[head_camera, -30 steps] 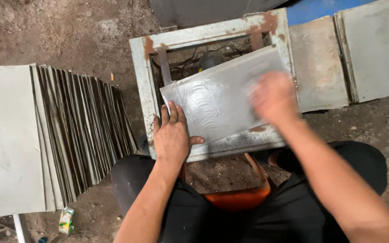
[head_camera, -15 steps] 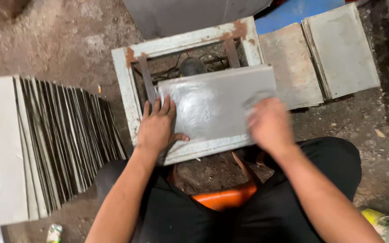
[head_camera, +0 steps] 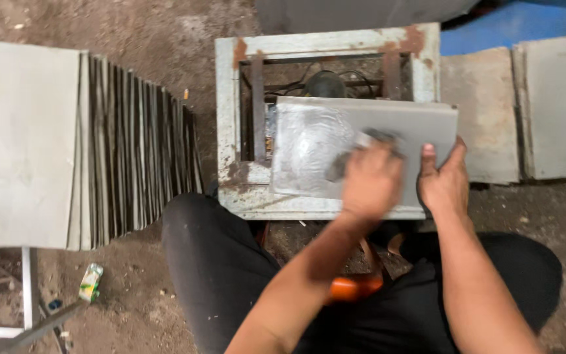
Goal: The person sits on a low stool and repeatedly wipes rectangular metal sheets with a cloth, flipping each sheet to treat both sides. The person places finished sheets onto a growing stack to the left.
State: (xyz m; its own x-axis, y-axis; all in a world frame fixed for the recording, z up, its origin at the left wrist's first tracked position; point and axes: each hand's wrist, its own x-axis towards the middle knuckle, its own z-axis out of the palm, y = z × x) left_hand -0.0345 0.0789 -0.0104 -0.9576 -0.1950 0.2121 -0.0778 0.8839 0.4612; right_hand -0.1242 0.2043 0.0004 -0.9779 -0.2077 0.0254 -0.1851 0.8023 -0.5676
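Wiping stage, seemingly: left hand (head_camera: 369, 187) closed on pad (head_camera: 378, 137), rubbing tile (head_camera: 309, 144); right hand (head_camera: 445, 183) spread, steadying edge; next stroke needs firm bracing.

Both hands (head_camera: 404, 180) on grey tile (head_camera: 388, 124)

Grey slab (head_camera: 388, 124) on top, a shiny silvery wet smear across its left half; frame (head_camera: 230, 118) pale grey-white with brown rust at the corners; stack (head_camera: 132, 151) showing dark stripes edge-on, its flat face pale grey; trousers (head_camera: 217, 275) black; orange stool (head_camera: 355, 287) between the knees; blue sheet (head_camera: 512, 29) top right; ground brown.
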